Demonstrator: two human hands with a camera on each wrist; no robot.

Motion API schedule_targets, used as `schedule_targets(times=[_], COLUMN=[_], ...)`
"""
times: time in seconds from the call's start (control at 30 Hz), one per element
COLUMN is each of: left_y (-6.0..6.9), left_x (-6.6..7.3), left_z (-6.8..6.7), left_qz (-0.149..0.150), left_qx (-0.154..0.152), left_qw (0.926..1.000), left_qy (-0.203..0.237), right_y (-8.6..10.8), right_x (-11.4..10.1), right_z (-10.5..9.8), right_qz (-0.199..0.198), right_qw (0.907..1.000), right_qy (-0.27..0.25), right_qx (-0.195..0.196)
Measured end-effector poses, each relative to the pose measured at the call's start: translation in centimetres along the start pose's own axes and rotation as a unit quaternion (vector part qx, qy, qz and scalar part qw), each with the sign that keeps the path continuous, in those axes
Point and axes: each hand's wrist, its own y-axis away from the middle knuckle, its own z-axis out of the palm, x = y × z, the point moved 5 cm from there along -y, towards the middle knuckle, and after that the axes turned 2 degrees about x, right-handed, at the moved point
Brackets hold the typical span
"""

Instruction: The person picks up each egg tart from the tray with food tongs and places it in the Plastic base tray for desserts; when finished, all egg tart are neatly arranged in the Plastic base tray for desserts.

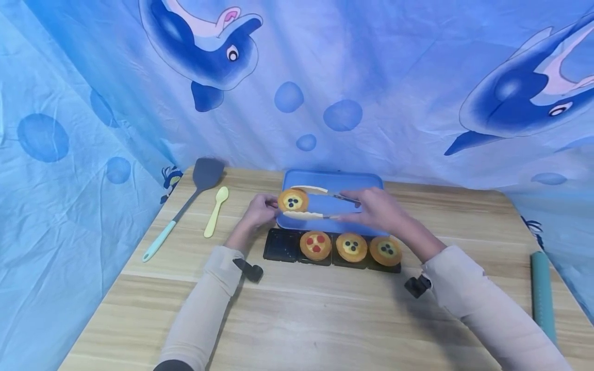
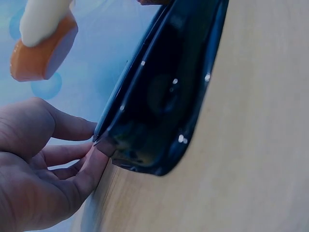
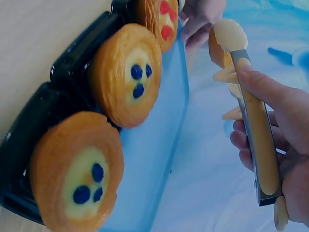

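My right hand (image 1: pixel 378 208) grips tongs (image 3: pixel 261 140) with cream-coloured tips and metal-edged handles. Between the tips is a toy egg tart (image 1: pixel 293 201) topped with blueberries, held above the left part of a blue tray (image 1: pixel 334 181). At that tray's left edge, my left hand (image 1: pixel 261 210) pinches the rim between thumb and fingers; the black tray hides part of the contact in the left wrist view. In front lies a black compartment tray (image 1: pixel 282 245). Its leftmost compartment is bare; the others hold a red-topped tart (image 1: pixel 315 246) and two blueberry tarts, the middle one (image 1: pixel 351 247) and the right one (image 1: pixel 385 250).
To the left lie a spatula (image 1: pixel 208 174) with a mint handle and a pale yellow spoon (image 1: pixel 216 211). A teal cylinder (image 1: pixel 543 296) lies near the right table edge. A blue dolphin-print cloth (image 1: pixel 394 67) hangs behind the table.
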Motion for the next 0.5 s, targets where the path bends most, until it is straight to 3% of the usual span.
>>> schedule_targets(times=[0.5], left_y=[-0.2], left_x=[-0.1], left_z=[-0.1], left_qz=[0.027], left_qx=[0.000], left_qw=[0.9996], left_qy=[-0.003], right_y=[2.0], right_x=[-2.6], right_z=[1.6], right_qz=[-0.061], right_qw=[0.9979], right_qy=[-0.007], right_qx=[-0.023])
